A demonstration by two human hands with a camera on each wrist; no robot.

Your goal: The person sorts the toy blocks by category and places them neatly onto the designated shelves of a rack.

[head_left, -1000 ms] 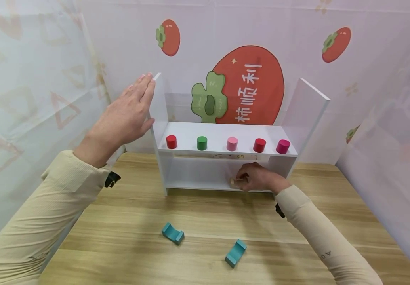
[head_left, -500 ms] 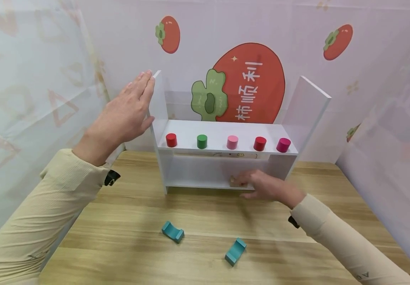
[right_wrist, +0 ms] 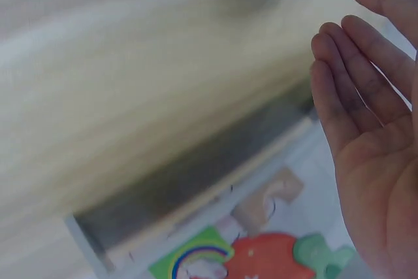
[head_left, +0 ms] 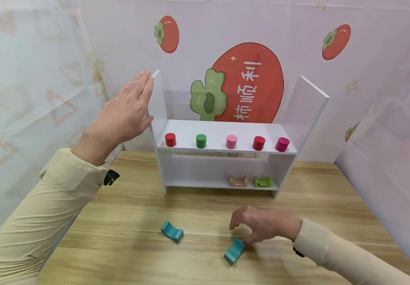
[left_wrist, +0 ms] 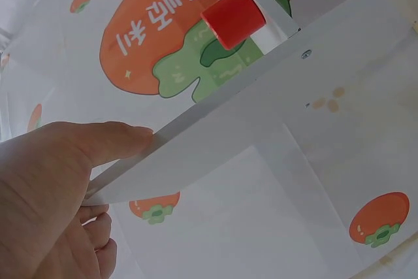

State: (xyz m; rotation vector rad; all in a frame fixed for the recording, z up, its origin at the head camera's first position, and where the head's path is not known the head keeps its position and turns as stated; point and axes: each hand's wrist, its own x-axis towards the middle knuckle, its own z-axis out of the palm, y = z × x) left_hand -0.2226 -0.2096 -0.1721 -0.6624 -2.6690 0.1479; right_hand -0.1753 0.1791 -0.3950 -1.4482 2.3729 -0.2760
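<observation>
My left hand [head_left: 123, 113] holds the left side panel [head_left: 158, 103] of a white shelf near its top. In the left wrist view the thumb [left_wrist: 124, 142] lies along the panel's edge, with fingers on the other side. My right hand [head_left: 262, 223], blurred, hovers over the table with thumb and fingers apart. Just below its thumb lies a teal block with a curved hollow [head_left: 235, 251]; no grip on it shows. A matching teal block [head_left: 172, 231] lies further left. On the lower shelf stand a tan hollowed block [head_left: 238, 181] and a green one [head_left: 263, 182].
Several small cylinders stand in a row on the upper shelf board: red [head_left: 170, 139], green [head_left: 201, 141], pink [head_left: 231, 141], another red [head_left: 258, 143] and magenta [head_left: 282, 144]. The wooden table [head_left: 130, 209] extends in front of the shelf. Printed cloth [head_left: 119, 39] hangs behind and beside it.
My right hand has let go of the tan block on the lower shelf and moved down toward the nearer teal block. The green block has come into view. The left hand stays on the panel.
</observation>
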